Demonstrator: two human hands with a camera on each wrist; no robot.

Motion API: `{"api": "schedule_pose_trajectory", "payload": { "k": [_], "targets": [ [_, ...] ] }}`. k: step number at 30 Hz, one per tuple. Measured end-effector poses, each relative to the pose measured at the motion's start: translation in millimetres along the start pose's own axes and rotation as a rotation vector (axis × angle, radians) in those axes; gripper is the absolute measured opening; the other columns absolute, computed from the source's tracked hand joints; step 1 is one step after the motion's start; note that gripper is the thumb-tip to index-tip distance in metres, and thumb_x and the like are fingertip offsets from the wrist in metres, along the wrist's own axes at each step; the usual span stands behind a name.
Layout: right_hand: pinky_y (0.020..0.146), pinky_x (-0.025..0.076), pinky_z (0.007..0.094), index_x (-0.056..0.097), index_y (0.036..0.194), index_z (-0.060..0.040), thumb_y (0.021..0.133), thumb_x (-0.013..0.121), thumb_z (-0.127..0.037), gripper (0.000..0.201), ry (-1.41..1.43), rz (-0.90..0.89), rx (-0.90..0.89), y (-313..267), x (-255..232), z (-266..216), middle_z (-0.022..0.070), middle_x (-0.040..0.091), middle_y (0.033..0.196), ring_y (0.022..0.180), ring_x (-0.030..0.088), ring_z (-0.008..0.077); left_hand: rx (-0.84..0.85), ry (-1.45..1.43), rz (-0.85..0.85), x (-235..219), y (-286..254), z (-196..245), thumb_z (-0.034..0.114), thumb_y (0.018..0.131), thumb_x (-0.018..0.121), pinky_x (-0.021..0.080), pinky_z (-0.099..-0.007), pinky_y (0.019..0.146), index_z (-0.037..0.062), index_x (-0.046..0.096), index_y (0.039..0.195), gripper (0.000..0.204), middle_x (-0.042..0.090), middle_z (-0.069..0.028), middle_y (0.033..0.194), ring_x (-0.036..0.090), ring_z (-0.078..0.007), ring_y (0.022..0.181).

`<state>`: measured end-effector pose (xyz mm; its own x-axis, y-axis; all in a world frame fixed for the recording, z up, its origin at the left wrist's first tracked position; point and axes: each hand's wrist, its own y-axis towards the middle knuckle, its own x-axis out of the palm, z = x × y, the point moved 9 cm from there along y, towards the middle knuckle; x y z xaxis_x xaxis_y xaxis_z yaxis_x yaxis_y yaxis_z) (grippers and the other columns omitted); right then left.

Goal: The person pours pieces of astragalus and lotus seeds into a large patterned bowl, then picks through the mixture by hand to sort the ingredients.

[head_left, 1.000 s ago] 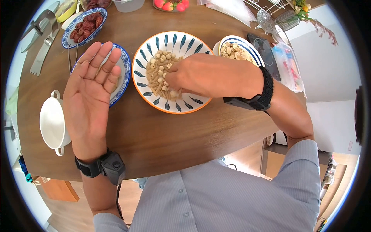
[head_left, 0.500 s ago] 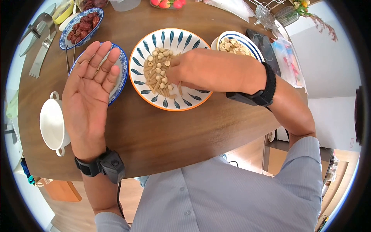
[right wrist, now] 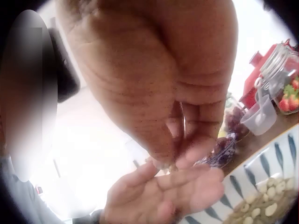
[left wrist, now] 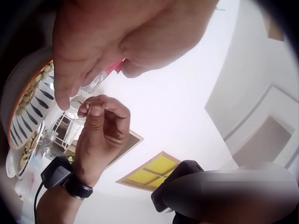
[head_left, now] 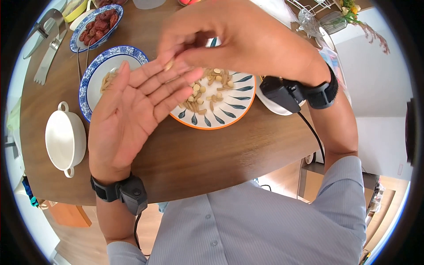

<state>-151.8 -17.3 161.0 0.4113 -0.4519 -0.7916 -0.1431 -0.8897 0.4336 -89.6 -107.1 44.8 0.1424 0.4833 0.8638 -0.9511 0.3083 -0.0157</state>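
My left hand (head_left: 126, 117) is held palm up with straight fingers, between the blue-rimmed bowl (head_left: 90, 70) and the big orange-rimmed plate (head_left: 238, 115). Just above its fingertips, my right hand (head_left: 243, 37) pinches a small tan piece (head_left: 168, 65) between thumb and fingers. The right wrist view shows this piece (right wrist: 173, 168) low over the left fingers; its exact kind I cannot tell. Round pale lotus seeds (head_left: 196, 88) and short tan stick-like pieces (head_left: 192, 106) lie in the plate, partly hidden by both hands. More tan strips (head_left: 108, 80) lie in the blue-rimmed bowl.
At the left stand a white two-handled cup (head_left: 65, 137) and a bowl of red dates (head_left: 99, 28). Metal tongs (head_left: 47, 62) lie near the table's left edge. Another plate (head_left: 278, 106) is partly under my right wrist. A wire rack (head_left: 311, 5) stands at the back.
My right hand has risen from the orange-rimmed plate and come left over my left fingers, with a small tan piece pinched. My left hand has turned its fingers rightward over the plate.
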Motion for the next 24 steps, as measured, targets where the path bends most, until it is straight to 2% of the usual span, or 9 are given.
{"api": "schedule_pose_trajectory", "payload": {
  "k": [2,4,7,9,11,12,14,17,24],
  "targets": [
    [0.068,0.053,0.0370,0.071,0.096,-0.0004,0.088,0.068,-0.014,0.016,0.094,-0.064,0.012,9.0,18.7,-3.5,0.0145,0.071,0.080,0.075,0.069,0.0295,-0.040,-0.058,-0.047,-2.9,2.0,-6.9,0.033,0.113,0.029,0.035,-0.0475,0.124,-0.0111,0.038,0.150,0.058,0.043,-0.0302,0.154,0.039,-0.0410,0.148],
    [0.070,0.054,0.0411,0.070,0.094,0.0017,0.089,0.067,-0.013,0.016,-0.151,-0.040,-0.150,7.5,29.9,-17.1,0.0174,0.070,0.081,0.076,0.068,0.0324,0.052,-0.184,-0.285,6.3,0.1,-0.7,0.032,0.114,0.029,0.038,-0.0483,0.122,-0.0087,0.040,0.149,0.055,0.046,-0.0294,0.151,0.042,-0.0405,0.147],
    [0.069,0.054,0.0423,0.069,0.092,0.0022,0.087,0.065,-0.011,0.014,-0.056,0.206,-0.248,2.8,12.9,-20.1,0.0199,0.070,0.085,0.079,0.068,0.0363,0.091,-0.277,-0.391,4.1,0.8,10.1,0.023,0.113,0.031,0.038,-0.0496,0.123,-0.0116,0.037,0.149,0.050,0.045,-0.0283,0.153,0.042,-0.0397,0.147],
    [0.068,0.054,0.0419,0.069,0.091,0.0015,0.086,0.065,-0.010,0.013,-0.004,0.377,-0.304,-7.6,-8.4,-26.3,0.0200,0.070,0.086,0.081,0.068,0.0371,0.093,-0.301,-0.195,-2.3,-0.1,19.4,0.018,0.112,0.033,0.037,-0.0502,0.125,-0.0143,0.036,0.148,0.048,0.044,-0.0297,0.153,0.040,-0.0398,0.147],
    [0.067,0.053,0.0343,0.066,0.094,0.0007,0.084,0.077,-0.006,0.016,-0.199,-0.113,0.287,-20.3,2.3,3.6,0.0082,0.067,0.082,0.075,0.068,0.0229,0.093,-0.322,-0.004,-11.5,-3.3,22.8,0.012,0.111,0.035,0.035,-0.0509,0.126,-0.0171,0.035,0.147,0.046,0.043,-0.0312,0.153,0.039,-0.0399,0.148],
    [0.067,0.053,0.0343,0.066,0.094,0.0007,0.084,0.077,-0.006,0.016,-0.202,-0.114,0.285,-27.5,3.2,1.3,0.0082,0.067,0.082,0.075,0.068,0.0229,0.218,-0.198,0.077,-18.7,-5.7,34.4,0.008,0.110,0.035,0.033,-0.0510,0.127,-0.0195,0.032,0.147,0.046,0.038,-0.0336,0.155,0.036,-0.0417,0.149],
    [0.071,0.057,0.0414,0.069,0.088,-0.0003,0.083,0.070,-0.011,0.012,-0.428,-0.419,0.215,-54.0,36.8,1.7,0.0141,0.071,0.086,0.085,0.070,0.0348,0.332,-0.075,0.154,-26.5,-7.6,46.0,0.005,0.109,0.035,0.031,-0.0510,0.129,-0.0219,0.029,0.147,0.047,0.034,-0.0361,0.156,0.033,-0.0434,0.150],
    [0.073,0.058,0.0420,0.070,0.088,0.0013,0.079,0.072,-0.007,0.013,-0.479,-0.474,0.244,-68.0,52.6,7.4,0.0142,0.070,0.085,0.085,0.071,0.0330,0.470,-0.090,0.225,-43.9,-17.4,65.0,-0.004,0.104,0.033,0.026,-0.0509,0.130,-0.0220,0.021,0.149,0.050,0.018,-0.0387,0.161,0.020,-0.0504,0.153],
    [0.073,0.058,0.0419,0.070,0.083,0.0026,0.077,0.071,-0.002,0.008,-0.451,-0.428,0.220,-70.8,61.8,11.6,0.0157,0.068,0.081,0.085,0.072,0.0327,0.452,-0.074,0.297,-38.1,-17.3,56.3,-0.005,0.103,0.036,0.023,-0.0525,0.131,-0.0206,0.018,0.151,0.053,0.017,-0.0380,0.161,0.019,-0.0508,0.153]
  ]
}}
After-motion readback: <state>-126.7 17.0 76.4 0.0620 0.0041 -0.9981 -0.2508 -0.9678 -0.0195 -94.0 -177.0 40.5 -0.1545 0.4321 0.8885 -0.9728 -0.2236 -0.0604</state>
